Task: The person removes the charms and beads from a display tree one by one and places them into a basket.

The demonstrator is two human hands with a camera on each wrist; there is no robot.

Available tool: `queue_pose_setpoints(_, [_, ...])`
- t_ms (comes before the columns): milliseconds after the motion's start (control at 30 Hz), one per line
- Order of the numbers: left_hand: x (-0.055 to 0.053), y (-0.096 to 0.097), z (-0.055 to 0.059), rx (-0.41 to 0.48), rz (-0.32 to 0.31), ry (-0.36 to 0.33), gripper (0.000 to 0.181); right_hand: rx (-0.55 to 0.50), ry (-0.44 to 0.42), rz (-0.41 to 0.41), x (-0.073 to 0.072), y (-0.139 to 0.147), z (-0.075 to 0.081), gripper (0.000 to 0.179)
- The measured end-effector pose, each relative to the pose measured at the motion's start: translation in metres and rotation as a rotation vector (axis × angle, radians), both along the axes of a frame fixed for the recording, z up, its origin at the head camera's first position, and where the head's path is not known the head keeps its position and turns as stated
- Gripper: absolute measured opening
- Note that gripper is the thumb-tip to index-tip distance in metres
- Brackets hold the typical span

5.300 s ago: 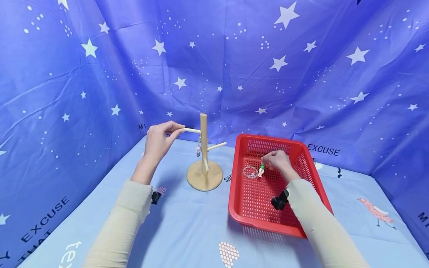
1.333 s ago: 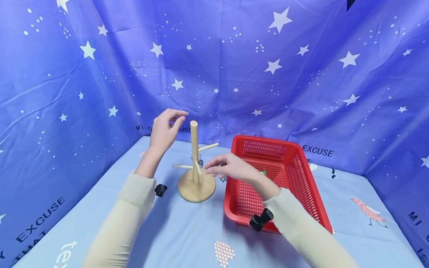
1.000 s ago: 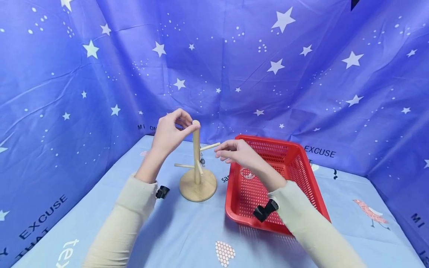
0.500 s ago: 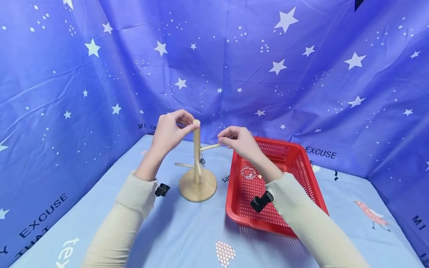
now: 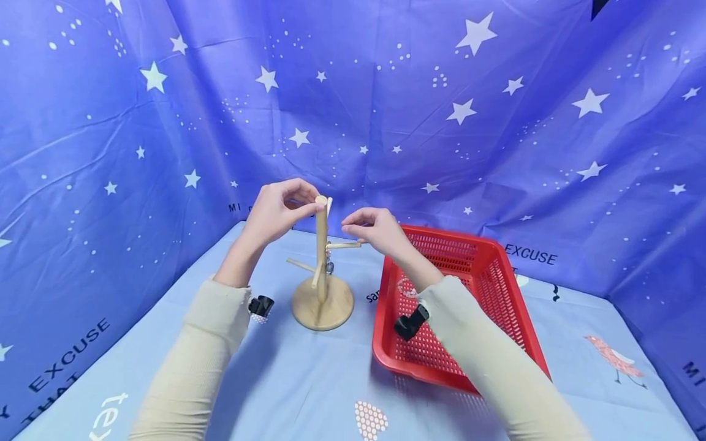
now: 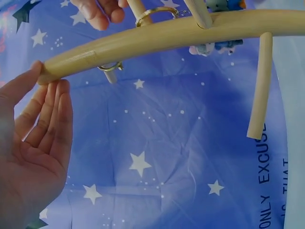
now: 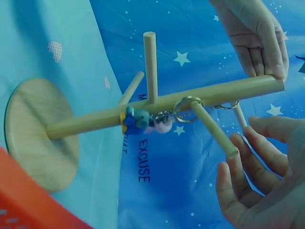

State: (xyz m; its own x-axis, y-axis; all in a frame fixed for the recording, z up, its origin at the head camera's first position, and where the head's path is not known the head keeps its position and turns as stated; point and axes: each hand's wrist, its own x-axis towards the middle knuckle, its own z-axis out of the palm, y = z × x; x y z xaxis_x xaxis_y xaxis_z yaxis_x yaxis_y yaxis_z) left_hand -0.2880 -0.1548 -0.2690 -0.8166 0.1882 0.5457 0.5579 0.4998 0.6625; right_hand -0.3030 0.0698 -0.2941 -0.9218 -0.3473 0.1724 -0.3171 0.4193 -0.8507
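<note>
Step in hand, as judged: you are steadying and setting the angle of the pale wooden peg stand point(image 5: 322, 242), with the hanging on two pegs apparently done. The stand is upright on its round base, left of the red perforated plastic basket point(image 5: 388, 343).

Hung: one gold-coloured metal split ring point(image 7: 185, 119) sits round the right-hand wooden peg point(image 5: 344, 245), close to the post; its chain runs to a blue-grey toy figure point(image 7: 137, 120). A second ring point(image 6: 110, 67) hangs on the upper wooden peg point(image 5: 330, 207). A small pink figure point(image 7: 165, 126) shows behind the blue-grey one; its link to that second ring cannot be traced.

Next move, as judged: let go of the post once it stands steady, then fetch the pale beaded loop point(image 5: 406, 290) from the basket; it lies partly behind your right forearm. The near peg point(image 5: 317, 277) and the left peg point(image 5: 300, 264) look bare and could take it.

Pose: your left hand point(image 5: 276, 211) pinches the top of the post, thumb on one side, fingertips opposite. Your right hand point(image 5: 382, 231) holds nothing: fingers spread and lightly bent, thumb apart, just beside the right-hand peg's tip. Whether any finger touches that tip, you cannot tell here.
</note>
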Motion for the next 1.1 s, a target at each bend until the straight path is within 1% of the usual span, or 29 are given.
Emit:
queue_pose_setpoints(133, [0.001, 0.001, -0.002, -0.002, 0.015, 0.002, 0.018, 0.009, -0.009, 0.020, -0.001, -0.009, 0.000, 0.024])
queue_pose_setpoints(267, [0.004, 0.007, -0.004, -0.033, 0.025, 0.006, 0.022, 0.013, -0.005, 0.020, -0.002, -0.015, -0.002, 0.024])
queue_pose_setpoints(367, [0.006, 0.011, -0.004, -0.047, 0.039, 0.006, 0.024, 0.011, -0.004, 0.007, -0.003, -0.017, -0.003, 0.023])
queue_pose_setpoints(467, [0.007, 0.012, -0.005, -0.041, 0.051, 0.012, 0.024, 0.006, -0.003, -0.008, -0.004, -0.020, -0.005, 0.021])
queue_pose_setpoints(700, [0.006, 0.008, -0.007, -0.022, 0.057, 0.001, 0.024, -0.016, 0.023, -0.041, -0.006, -0.026, -0.008, 0.016])
queue_pose_setpoints(933, [0.003, 0.006, -0.008, -0.020, 0.041, -0.016, 0.025, -0.024, 0.036, -0.087, -0.011, -0.032, -0.010, 0.015])
queue_pose_setpoints(1100, [0.001, 0.006, -0.009, -0.017, 0.036, -0.027, 0.026, -0.040, 0.039, -0.118, -0.015, -0.034, -0.009, 0.016])
